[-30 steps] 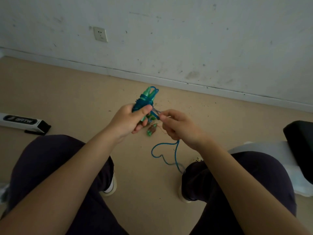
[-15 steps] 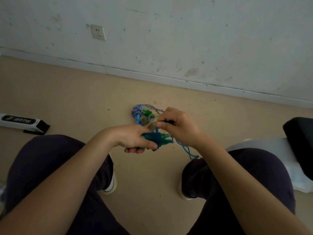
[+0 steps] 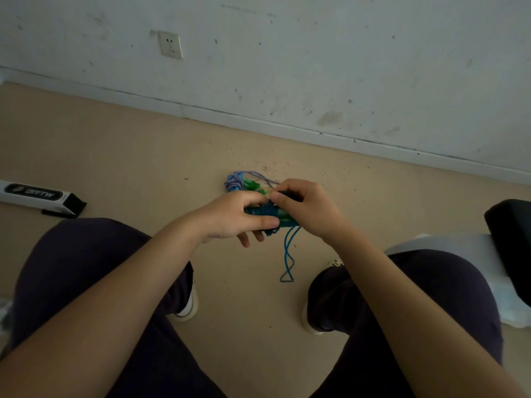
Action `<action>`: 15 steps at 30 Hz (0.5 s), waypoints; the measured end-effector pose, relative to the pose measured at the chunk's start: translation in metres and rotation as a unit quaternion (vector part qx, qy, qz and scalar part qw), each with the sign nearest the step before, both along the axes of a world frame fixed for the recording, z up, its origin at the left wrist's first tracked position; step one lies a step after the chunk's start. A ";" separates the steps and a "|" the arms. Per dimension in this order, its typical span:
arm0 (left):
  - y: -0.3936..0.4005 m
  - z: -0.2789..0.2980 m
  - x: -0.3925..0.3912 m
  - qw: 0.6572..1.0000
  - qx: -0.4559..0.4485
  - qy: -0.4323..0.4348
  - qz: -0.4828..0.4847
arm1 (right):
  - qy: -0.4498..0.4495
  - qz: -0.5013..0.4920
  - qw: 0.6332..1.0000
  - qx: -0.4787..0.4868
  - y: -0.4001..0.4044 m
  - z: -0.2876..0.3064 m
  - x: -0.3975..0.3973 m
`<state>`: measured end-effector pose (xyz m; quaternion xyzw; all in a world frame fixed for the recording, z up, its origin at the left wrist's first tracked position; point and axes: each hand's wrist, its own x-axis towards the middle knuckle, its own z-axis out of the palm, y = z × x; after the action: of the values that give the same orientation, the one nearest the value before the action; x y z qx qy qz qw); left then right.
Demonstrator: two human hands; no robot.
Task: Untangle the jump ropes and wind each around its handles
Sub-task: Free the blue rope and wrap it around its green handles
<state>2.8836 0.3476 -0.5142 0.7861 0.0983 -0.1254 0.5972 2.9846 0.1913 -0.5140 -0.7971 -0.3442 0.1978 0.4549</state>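
Our left hand (image 3: pixel 230 215) grips the teal jump rope bundle (image 3: pixel 265 214) by its handles, thumb laid along the near side and fingers curled under. Our right hand (image 3: pixel 307 209) pinches the rope at the bundle's top, fingers bent tight over the wound coils. The bundle sits level between both hands, above the floor (image 3: pixel 143 156) and between our knees. A loose blue loop (image 3: pixel 288 254) hangs from its right end. A second rope (image 3: pixel 238 180), striped white and purple, lies on the floor just beyond our hands.
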 end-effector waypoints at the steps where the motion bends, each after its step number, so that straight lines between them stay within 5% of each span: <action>1: 0.000 0.000 0.000 1.000 0.003 -0.006 0.002 | 0.017 -0.004 1.000 0.003 -0.001 0.000 0.001; 11: 0.000 -0.001 -0.001 0.994 -0.024 -0.091 0.054 | 0.166 0.015 0.986 0.020 -0.008 0.008 0.001; 15: 0.001 0.001 0.003 0.969 -0.117 -0.115 0.185 | 0.245 0.051 0.964 0.091 -0.007 0.010 -0.002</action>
<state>2.8863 0.3485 -0.5130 0.6882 0.1576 0.0678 0.7049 2.9826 0.1841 -0.5039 -0.6613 -0.2785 0.3779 0.5851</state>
